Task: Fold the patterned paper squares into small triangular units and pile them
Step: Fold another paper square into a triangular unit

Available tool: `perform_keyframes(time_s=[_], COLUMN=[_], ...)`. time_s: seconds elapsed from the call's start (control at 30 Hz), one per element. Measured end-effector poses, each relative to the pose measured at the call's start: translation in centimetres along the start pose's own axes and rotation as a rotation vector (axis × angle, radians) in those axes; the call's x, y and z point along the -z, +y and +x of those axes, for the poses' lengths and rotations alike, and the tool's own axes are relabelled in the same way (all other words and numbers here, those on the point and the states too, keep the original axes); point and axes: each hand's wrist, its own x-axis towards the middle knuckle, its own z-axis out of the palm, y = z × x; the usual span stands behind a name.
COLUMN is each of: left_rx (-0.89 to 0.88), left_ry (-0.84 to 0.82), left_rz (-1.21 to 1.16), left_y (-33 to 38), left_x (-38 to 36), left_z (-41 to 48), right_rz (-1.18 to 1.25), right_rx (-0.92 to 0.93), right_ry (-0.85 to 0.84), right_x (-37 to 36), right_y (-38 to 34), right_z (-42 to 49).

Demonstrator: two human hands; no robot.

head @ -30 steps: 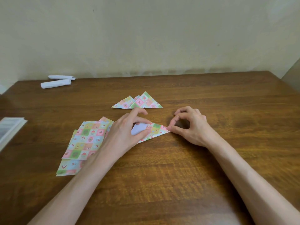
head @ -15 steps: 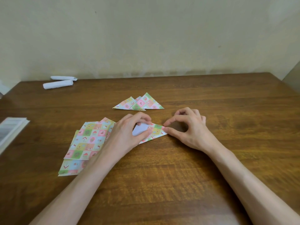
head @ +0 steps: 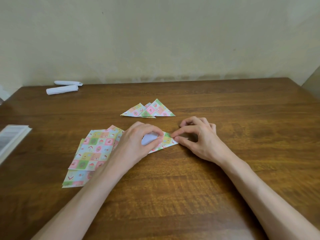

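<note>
The two forearms reach in over the near part of the wooden desk (head: 173,196). Just past them, both hands work one half-folded sheet (head: 166,140) lying on the wood near the middle of the desk. The left hand (head: 136,144) has its fingers curled, with thumb and forefinger pinching a raised flap whose white underside shows. The right hand (head: 202,141) pinches the sheet's right corner between thumb and forefinger, its other fingers curled clear of the paper. Such paper is likely light, thin and easily creased. It would probably slide on the smooth wood unless one hand pins it, so it is best held at corners and edges, with folds pressed by a fingertip. Beside the left wrist lies the fanned stack of unfolded patterned squares (head: 95,149). Further back sits the pile of finished triangles (head: 152,110), loosely overlapping. At the far left lie two white paper rolls (head: 62,89).
</note>
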Motion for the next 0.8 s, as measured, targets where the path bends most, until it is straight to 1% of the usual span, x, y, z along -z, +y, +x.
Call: perform_keyframes(time_s=[0.13,0.3,0.43,0.63,0.8], left_rx=[-0.068,-0.061,-0.060,-0.043,-0.032], left_ry=[-0.027,-0.089,-0.099,-0.127,-0.136], left_rz=[0.009,-0.004,-0.001,0.013,0.021], left_y=[-0.2,-0.2,-0.2,-0.1,0.2], left_x=[0.0,0.4,0.5,0.7,1.0], left_z=[0.0,0.2,0.3,0.7,0.8], right_rz=[-0.006,-0.012,-0.039,-0.031,-0.033], right_rx=[-0.013,-0.037,-0.048,-0.072,-0.090], right_ry=[-0.012,0.017,0.047,0.044,0.112], right_x=[0.1,-0.1,-0.6,-0.7,-1.4], right_y=[-0.2,-0.4,-0.7,-0.9,-1.3], right_z=[0.1,0.0,-0.1,0.0,-0.1])
